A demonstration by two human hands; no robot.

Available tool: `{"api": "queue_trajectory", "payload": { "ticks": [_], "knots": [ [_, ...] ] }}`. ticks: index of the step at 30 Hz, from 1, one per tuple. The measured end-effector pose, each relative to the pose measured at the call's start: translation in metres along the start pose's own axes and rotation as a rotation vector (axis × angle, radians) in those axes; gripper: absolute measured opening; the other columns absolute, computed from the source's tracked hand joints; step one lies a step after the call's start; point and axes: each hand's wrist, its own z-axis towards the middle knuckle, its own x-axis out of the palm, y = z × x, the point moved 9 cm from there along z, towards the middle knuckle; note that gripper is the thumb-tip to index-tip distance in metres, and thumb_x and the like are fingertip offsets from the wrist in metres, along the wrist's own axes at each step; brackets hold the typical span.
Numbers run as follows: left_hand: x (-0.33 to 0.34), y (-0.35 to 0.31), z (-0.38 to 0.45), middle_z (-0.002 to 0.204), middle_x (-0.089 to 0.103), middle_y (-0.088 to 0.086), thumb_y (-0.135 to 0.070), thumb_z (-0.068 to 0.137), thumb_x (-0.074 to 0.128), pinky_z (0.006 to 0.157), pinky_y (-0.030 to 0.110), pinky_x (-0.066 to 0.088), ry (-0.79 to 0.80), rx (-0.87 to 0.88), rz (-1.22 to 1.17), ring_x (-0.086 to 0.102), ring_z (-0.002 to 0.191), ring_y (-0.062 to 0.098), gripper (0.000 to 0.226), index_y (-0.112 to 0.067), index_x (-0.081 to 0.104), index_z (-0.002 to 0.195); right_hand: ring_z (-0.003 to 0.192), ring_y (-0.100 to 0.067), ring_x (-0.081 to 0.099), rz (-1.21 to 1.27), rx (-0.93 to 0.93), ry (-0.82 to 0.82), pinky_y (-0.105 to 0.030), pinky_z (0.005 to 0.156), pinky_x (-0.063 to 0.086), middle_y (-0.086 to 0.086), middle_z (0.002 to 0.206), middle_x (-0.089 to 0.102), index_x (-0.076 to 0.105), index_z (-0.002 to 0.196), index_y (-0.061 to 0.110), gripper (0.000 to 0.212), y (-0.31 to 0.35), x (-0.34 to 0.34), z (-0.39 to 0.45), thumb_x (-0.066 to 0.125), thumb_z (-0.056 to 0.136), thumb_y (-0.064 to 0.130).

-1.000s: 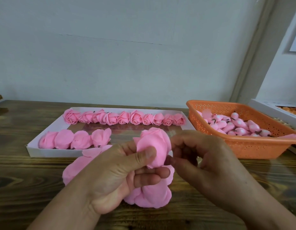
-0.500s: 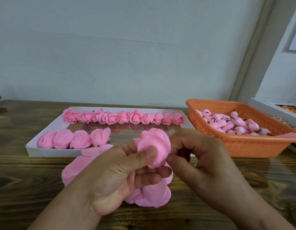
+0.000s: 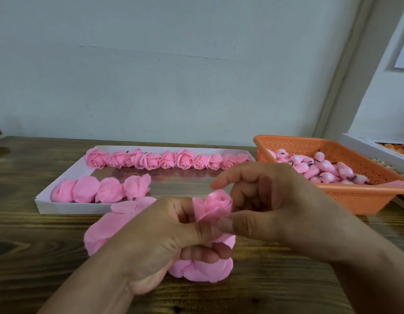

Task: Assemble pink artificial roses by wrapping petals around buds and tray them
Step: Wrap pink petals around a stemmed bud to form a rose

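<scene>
Left hand (image 3: 164, 236) holds a partly wrapped rose (image 3: 213, 203) upright in front of the white tray (image 3: 67, 206); its thumb and fingers are curled and clamped on the base of the bloom, and the lower fingers also grip a bunch of loose pink petals (image 3: 203, 269) that hangs beneath the hand. Right hand (image 3: 275, 205) meets the rose from the other side: thumb pressed against the outer petal low on the bloom, index finger raised and bent above it, remaining fingers curled close behind. The rose sits between the two hands, above the wooden surface (image 3: 37, 257) and just in front of the tray's near wall.

More loose petals (image 3: 101, 232) lie on the surface against the tray's front edge, partly hidden by the left hand. Inside the tray, a full row of finished roses (image 3: 167, 160) lines the far wall; four more roses (image 3: 101, 189) lie along the near wall at its left end.

To the right of the tray stands an orange perforated basket (image 3: 355, 200) containing pink buds (image 3: 321, 167) with dark stems. Beyond the basket, a white box (image 3: 364, 146) is cut off by the frame edge.
</scene>
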Motion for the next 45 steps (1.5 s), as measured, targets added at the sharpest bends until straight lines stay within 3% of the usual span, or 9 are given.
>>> {"api": "queue_trajectory", "payload": {
  "ticks": [6, 15, 18, 23, 31, 36, 40, 42, 45],
  "knots": [
    [0.003, 0.006, -0.001, 0.071, 0.072, 0.012, -0.026, 0.056, 0.082, 0.052, 0.018, 0.050, 0.013, -0.066, 0.128, 0.068, 0.061, 0.016, 0.030, -0.009, 0.077, 0.081, 0.048, -0.007, 0.040, -0.193, 0.100, 0.250, -0.026, 0.047, 0.032, 0.004, 0.053, 0.046, 0.057, 0.113, 0.026, 0.048, 0.001, 0.010, 0.006, 0.080, 0.072, 0.018],
    [0.013, 0.007, -0.003, 0.067, 0.071, 0.005, -0.028, 0.063, 0.081, 0.056, 0.017, 0.051, 0.102, -0.080, 0.239, 0.069, 0.063, 0.013, 0.010, -0.020, 0.076, 0.067, 0.045, -0.010, 0.034, -0.352, 0.072, 0.451, -0.023, 0.044, 0.029, -0.001, 0.052, 0.041, 0.060, 0.119, 0.029, 0.041, 0.011, 0.024, 0.008, 0.068, 0.084, 0.010],
    [0.010, 0.009, -0.003, 0.069, 0.071, 0.008, -0.032, 0.062, 0.088, 0.060, 0.020, 0.053, 0.095, -0.088, 0.241, 0.070, 0.068, 0.017, 0.029, -0.012, 0.076, 0.079, 0.043, -0.012, 0.037, -0.331, 0.070, 0.474, -0.023, 0.043, 0.031, -0.005, 0.050, 0.046, 0.065, 0.113, 0.022, 0.027, 0.011, 0.026, 0.008, 0.064, 0.088, 0.012],
    [0.004, 0.014, -0.002, 0.070, 0.071, 0.013, -0.028, 0.056, 0.088, 0.055, 0.020, 0.051, 0.038, -0.128, 0.157, 0.069, 0.063, 0.019, 0.030, -0.009, 0.077, 0.077, 0.037, -0.003, 0.037, -0.427, 0.020, 0.287, -0.012, 0.041, 0.027, 0.008, 0.042, 0.045, 0.065, 0.089, 0.016, 0.004, 0.011, 0.017, 0.013, 0.063, 0.088, 0.019],
    [0.002, 0.014, 0.002, 0.068, 0.070, 0.009, -0.022, 0.046, 0.079, 0.054, 0.019, 0.052, -0.052, -0.087, 0.094, 0.068, 0.061, 0.017, 0.031, -0.006, 0.077, 0.073, 0.055, 0.006, 0.047, -0.741, 0.007, 0.101, -0.017, 0.046, 0.027, 0.042, 0.062, 0.047, 0.061, 0.084, 0.022, 0.018, 0.012, 0.018, 0.016, 0.060, 0.083, 0.040],
    [0.006, 0.016, 0.002, 0.073, 0.070, 0.011, -0.017, 0.061, 0.075, 0.057, 0.022, 0.054, 0.024, -0.096, -0.016, 0.070, 0.068, 0.023, 0.019, -0.005, 0.076, 0.076, 0.045, -0.002, 0.045, -0.632, -0.003, 0.072, -0.016, 0.043, 0.030, 0.021, 0.049, 0.051, 0.061, 0.076, 0.018, 0.014, 0.011, 0.010, 0.019, 0.065, 0.083, 0.029],
    [0.006, 0.013, 0.000, 0.077, 0.070, 0.017, -0.022, 0.066, 0.074, 0.054, 0.023, 0.055, 0.044, -0.108, -0.155, 0.070, 0.066, 0.024, 0.022, -0.004, 0.076, 0.078, 0.040, -0.003, 0.041, -0.212, -0.025, 0.037, -0.015, 0.041, 0.032, 0.005, 0.046, 0.051, 0.062, 0.081, 0.014, 0.017, 0.011, 0.000, 0.013, 0.068, 0.080, 0.030],
    [0.003, 0.010, 0.001, 0.075, 0.069, 0.018, -0.030, 0.062, 0.084, 0.052, 0.023, 0.055, 0.051, -0.103, -0.266, 0.070, 0.063, 0.024, 0.033, -0.002, 0.076, 0.078, 0.044, -0.010, 0.048, 0.040, -0.076, -0.167, -0.019, 0.044, 0.039, -0.002, 0.052, 0.057, 0.061, 0.083, 0.012, 0.021, 0.006, -0.018, 0.003, 0.073, 0.076, 0.028],
    [0.006, 0.004, 0.000, 0.073, 0.069, 0.015, -0.025, 0.053, 0.092, 0.057, 0.023, 0.057, 0.148, -0.086, -0.361, 0.070, 0.066, 0.022, 0.038, -0.001, 0.075, 0.077, 0.057, -0.022, 0.054, 0.067, -0.259, -0.575, -0.031, 0.052, 0.045, -0.010, 0.068, 0.061, 0.059, 0.074, 0.012, 0.010, -0.001, -0.037, -0.034, 0.068, 0.069, 0.010]
  ]
}}
